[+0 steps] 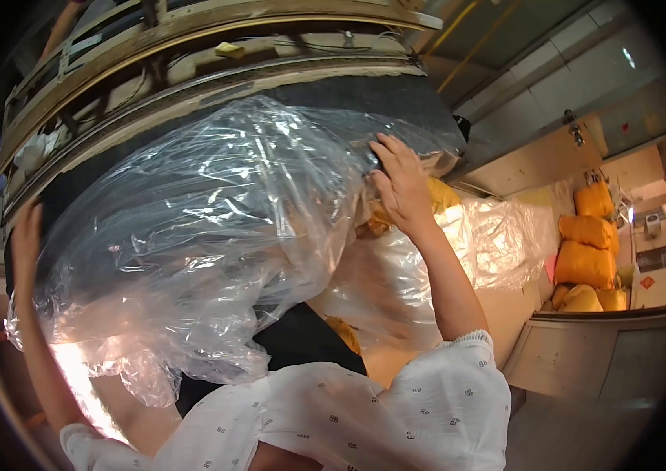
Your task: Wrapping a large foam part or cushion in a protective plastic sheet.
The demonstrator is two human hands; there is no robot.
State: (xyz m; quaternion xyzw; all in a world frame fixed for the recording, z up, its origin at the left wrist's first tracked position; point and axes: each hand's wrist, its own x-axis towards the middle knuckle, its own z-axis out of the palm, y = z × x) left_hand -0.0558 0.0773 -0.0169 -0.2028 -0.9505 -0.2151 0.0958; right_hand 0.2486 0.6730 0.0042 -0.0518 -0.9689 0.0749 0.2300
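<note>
A large sheet of clear, crumpled plastic film [199, 204] spreads over a dark tabletop [380, 94] in front of me and hangs over its near edge. My right hand [402, 182] rests on the film's right part, fingers spread and apart. At the far left, my left hand [27, 235] is by the table's left edge beside the film, with its fingers stretched out. Nothing shows in either hand. Yellow-orange material [441, 195] peeks out beside my right forearm, partly under more clear film [505, 239].
A long wooden rail frame [191, 39] runs along the table's far side, with a small yellow piece [229, 50] on it. Several orange bundles [585, 263] are stacked at the right, beyond a low partition [584, 345]. Part of another person's arm [60, 27] appears at the top left.
</note>
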